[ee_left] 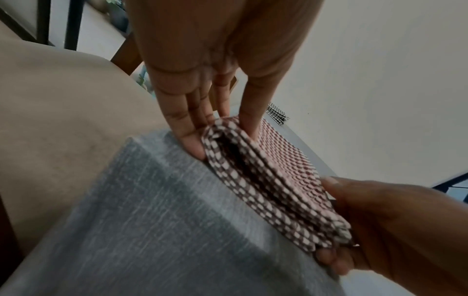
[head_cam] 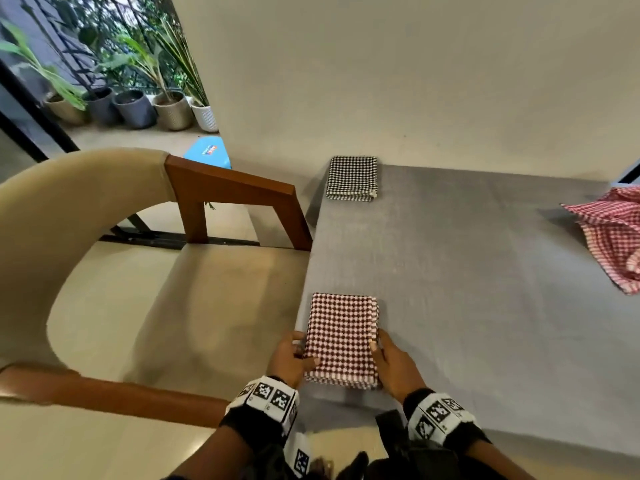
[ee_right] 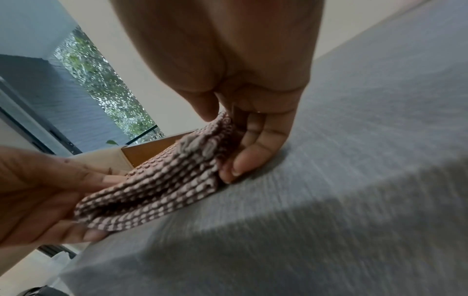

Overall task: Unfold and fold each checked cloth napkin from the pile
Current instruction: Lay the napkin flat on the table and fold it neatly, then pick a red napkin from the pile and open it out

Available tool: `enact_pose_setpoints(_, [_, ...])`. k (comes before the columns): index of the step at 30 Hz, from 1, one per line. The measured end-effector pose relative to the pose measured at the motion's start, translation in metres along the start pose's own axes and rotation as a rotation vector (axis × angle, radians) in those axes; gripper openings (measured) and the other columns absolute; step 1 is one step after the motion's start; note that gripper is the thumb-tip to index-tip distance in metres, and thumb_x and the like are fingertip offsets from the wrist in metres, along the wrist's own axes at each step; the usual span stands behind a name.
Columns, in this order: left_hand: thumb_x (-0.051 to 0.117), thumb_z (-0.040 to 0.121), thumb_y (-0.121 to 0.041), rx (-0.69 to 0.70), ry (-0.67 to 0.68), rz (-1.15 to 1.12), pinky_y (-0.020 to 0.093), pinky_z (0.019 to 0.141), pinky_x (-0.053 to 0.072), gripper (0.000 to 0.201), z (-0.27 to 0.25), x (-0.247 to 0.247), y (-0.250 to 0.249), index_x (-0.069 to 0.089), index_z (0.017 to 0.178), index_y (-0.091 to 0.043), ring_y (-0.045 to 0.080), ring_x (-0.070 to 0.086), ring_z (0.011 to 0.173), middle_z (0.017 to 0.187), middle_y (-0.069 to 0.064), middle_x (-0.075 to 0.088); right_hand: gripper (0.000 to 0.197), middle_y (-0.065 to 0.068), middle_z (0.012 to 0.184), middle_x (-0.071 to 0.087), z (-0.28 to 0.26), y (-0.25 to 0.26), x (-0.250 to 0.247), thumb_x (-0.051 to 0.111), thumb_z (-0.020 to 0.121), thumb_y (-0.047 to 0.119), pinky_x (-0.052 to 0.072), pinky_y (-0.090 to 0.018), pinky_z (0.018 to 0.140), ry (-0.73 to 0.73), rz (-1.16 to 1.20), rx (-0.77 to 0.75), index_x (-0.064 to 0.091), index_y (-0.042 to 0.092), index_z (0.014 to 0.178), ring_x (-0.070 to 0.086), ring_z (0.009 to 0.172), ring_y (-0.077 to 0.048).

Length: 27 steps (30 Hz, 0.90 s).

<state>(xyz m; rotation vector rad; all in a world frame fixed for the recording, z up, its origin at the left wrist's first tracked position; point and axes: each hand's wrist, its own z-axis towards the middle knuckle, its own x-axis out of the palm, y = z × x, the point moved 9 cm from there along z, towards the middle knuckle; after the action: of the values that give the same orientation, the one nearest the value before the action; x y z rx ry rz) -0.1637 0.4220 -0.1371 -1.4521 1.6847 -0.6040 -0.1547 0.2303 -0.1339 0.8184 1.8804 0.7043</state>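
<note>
Now folded maroon napkin (head_cam: 341,341) pinched between left hand (head_cam: 291,358) and right hand (head_cam: 394,367), both grasping.

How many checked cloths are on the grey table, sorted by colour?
Dark red and white napkin, folded, pinched by the left hand and the right hand: 1
Black and white napkin, folded: 1
Bright red and white cloth, loose: 1
Total: 3

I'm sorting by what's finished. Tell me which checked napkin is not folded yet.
The red-and-white checked napkin at the table's right edge: it lies rumpled and open, while the black-and-white napkin and the dark red napkin are neat folded rectangles.
</note>
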Motion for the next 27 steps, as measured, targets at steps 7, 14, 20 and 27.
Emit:
enact_pose_setpoints(7, [0.065, 0.071, 0.013, 0.079, -0.044, 0.101, 0.007, 0.052, 0.039, 0.035, 0.007, -0.013, 0.001, 0.051, 0.089, -0.014, 0.009, 0.041, 0.060, 0.064, -0.003, 0.042, 0.049, -0.015, 0.124, 0.057, 0.005, 0.004, 0.012, 0.029, 0.098, 0.028, 0.049, -0.035, 0.090, 0.018, -0.074, -0.036, 0.014, 0.019, 0.143, 0.059, 0.104, -0.027])
enact_pose_setpoints(14, [0.066, 0.073, 0.008, 0.147, -0.016, 0.225, 0.021, 0.061, 0.040, 0.034, 0.014, -0.015, 0.003, 0.058, 0.102, -0.008, 0.008, 0.039, 0.057, 0.060, -0.004, 0.039, 0.051, -0.016, 0.111, 0.064, 0.008, 0.001, 0.014, 0.025, 0.098, 0.030, 0.050, -0.036, 0.085, 0.007, -0.255, -0.003, 0.009, 0.017, 0.144, 0.062, 0.095, -0.028])
enact_pose_setpoints(20, [0.065, 0.081, -0.010, 0.278, -0.175, 0.275, 0.025, 0.065, 0.043, 0.020, 0.006, -0.029, -0.016, 0.062, 0.101, -0.010, 0.016, 0.049, 0.067, 0.069, -0.002, 0.049, 0.056, -0.011, 0.112, 0.065, -0.007, -0.010, -0.005, 0.021, 0.094, 0.047, 0.046, -0.031, 0.083, -0.069, -0.297, 0.052, 0.022, 0.018, 0.141, 0.062, 0.098, -0.024])
enact_pose_setpoints(27, [0.056, 0.087, -0.016, 0.690, 0.006, 0.545, 0.019, 0.067, 0.034, 0.012, -0.034, 0.053, -0.080, 0.062, 0.097, -0.014, 0.008, 0.045, 0.071, 0.086, -0.009, 0.047, 0.038, -0.007, 0.119, 0.061, -0.050, -0.064, -0.072, 0.039, 0.094, 0.034, 0.045, -0.029, 0.087, -0.222, -0.274, 0.090, 0.042, 0.018, 0.129, 0.059, 0.105, -0.022])
